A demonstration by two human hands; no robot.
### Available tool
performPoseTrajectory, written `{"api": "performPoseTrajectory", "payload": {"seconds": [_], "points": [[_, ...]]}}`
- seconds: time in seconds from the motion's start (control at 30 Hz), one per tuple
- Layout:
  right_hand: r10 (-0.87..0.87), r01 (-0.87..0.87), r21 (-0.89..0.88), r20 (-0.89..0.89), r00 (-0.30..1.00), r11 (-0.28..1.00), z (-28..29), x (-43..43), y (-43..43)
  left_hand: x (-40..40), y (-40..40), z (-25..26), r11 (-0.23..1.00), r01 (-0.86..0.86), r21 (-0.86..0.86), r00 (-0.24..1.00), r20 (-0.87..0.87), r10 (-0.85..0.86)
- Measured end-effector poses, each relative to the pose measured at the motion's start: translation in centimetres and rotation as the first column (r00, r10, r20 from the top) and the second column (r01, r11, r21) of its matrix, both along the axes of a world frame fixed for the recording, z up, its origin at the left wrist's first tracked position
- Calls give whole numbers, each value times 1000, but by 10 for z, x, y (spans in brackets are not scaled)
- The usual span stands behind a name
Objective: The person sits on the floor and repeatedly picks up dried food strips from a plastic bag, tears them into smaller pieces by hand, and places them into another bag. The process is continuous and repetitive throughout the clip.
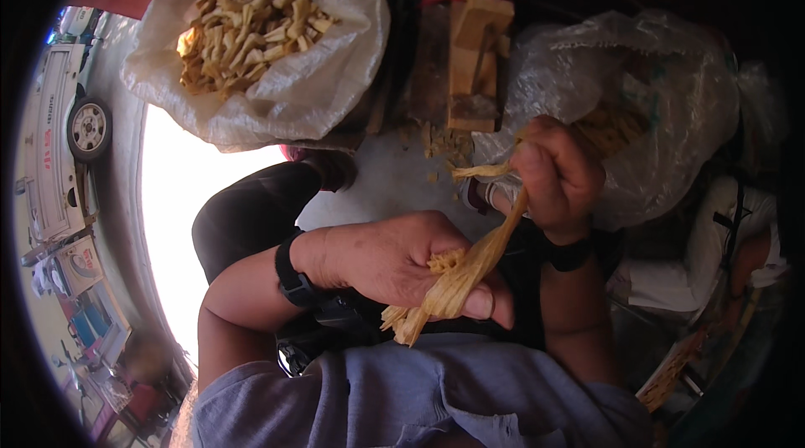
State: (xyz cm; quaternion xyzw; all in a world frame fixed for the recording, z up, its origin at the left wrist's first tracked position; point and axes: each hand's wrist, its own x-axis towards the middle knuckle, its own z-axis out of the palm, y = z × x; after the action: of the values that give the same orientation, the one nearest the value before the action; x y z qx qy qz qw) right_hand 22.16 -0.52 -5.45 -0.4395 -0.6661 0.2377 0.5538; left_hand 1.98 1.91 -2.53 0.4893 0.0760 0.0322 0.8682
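Note:
My left hand (390, 259) grips one end of a long yellowish dried fibrous strip (468, 275); its ragged, folded end sticks out below the thumb. My right hand (556, 174) is closed around the upper part, and a thin end of strip juts out left of its fingers. Between both hands the strip runs slantwise and looks slightly twisted. Beyond my right hand, a clear plastic bag (679, 165) lies open with similar yellow-brown material (610, 127) inside. At the upper left, an open white woven sack (339, 83) holds many short cut pieces (251, 33) of similar look.
A wooden block assembly (475, 64) with red ties stands between sack and bag. Yellow scraps (446, 143) litter the floor (377, 178) below it. My knee (251, 215) is at left. Farther left, beyond a bright patch of ground, stands a vehicle with a visible wheel (89, 128).

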Motion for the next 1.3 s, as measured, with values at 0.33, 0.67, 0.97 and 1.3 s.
{"api": "performPoseTrajectory", "payload": {"seconds": [0.33, 0.67, 0.97, 1.3], "points": [[-164, -887, -383, -922, 350, 258, -32, -25, -14, -7, 24, -28, -274, -388, 880, 860, 452, 235], [-153, -604, -407, -891, 427, 685, -40, -38, -13, -9, 22, -39, -370, -359, 857, 753, 500, 427], [68, -105, -517, -91, 994, 850, -23, -37, -20, -15, 24, -41, 257, -129, 958, 866, -18, 500], [-44, -450, -687, -572, 819, 570, -21, -37, -18, -24, 38, -3, 589, -591, 552, 698, -17, 716]]}}
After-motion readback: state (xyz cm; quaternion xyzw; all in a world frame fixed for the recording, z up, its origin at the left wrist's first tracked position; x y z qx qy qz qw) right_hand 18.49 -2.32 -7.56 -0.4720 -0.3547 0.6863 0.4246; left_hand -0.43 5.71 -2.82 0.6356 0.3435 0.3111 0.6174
